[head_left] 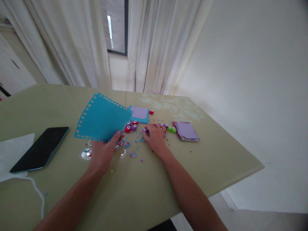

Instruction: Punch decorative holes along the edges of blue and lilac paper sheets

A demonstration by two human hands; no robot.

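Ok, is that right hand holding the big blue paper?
No, the left hand holds the blue paper, apart from the right hand.

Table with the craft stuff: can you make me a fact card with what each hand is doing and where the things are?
Left hand: holding a blue paper sheet with little holes along its edges
Right hand: at a purple eyed paper punch; its grip is unclear
Between the hands: red and purple punches, loose confetti
Right of the right hand: green punches, then a purple-topped paper stack
Beyond the hands: lavender paper on blue, a red punch beside it
Far left: dark-screened phone or tablet
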